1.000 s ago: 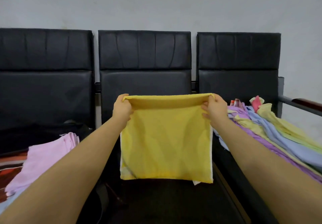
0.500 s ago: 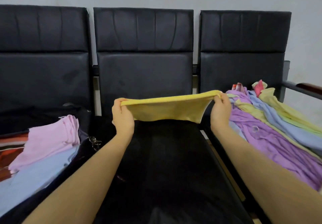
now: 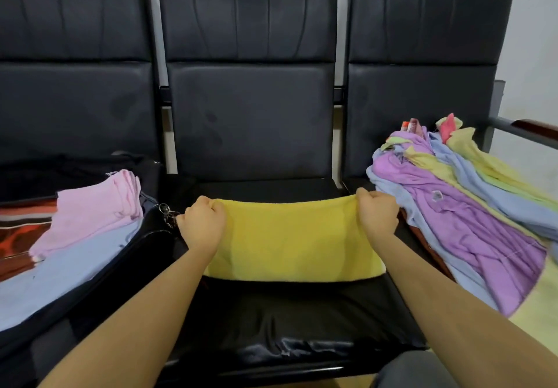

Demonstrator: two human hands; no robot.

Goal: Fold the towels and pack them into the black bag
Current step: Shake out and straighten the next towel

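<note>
We hold the yellow towel (image 3: 290, 239) with both hands over the middle seat (image 3: 271, 321) of a row of three black chairs. Our left hand (image 3: 203, 224) grips the far left corner of the towel, with the fingers curled into a fist around the cloth. Our right hand (image 3: 377, 214) grips the far right corner in the same way, fingers closed on the edge. The towel is stretched between the two hands, and its near part lies flat on the seat, in the far half of the cushion. The near edge of the towel is straight and reaches from one forearm to the other.

On the left seat is the black bag (image 3: 142, 236), open, just beside our left hand. Inside it lie a folded pink towel (image 3: 93, 212) on top of a pale blue towel (image 3: 60, 270). Some metal rings (image 3: 167, 211) hang at the edge of the bag, near the left hand. At the far left of the bag we see a red and dark striped lining (image 3: 21, 221), but we cannot tell what it is exactly.

On the right seat there is a pile of towels (image 3: 471, 206) not folded, in purple, pale blue and light yellow, with a bit of red at the far end. The pile is just beside our right hand. A dark armrest (image 3: 534, 126) shows at the far right.
</note>
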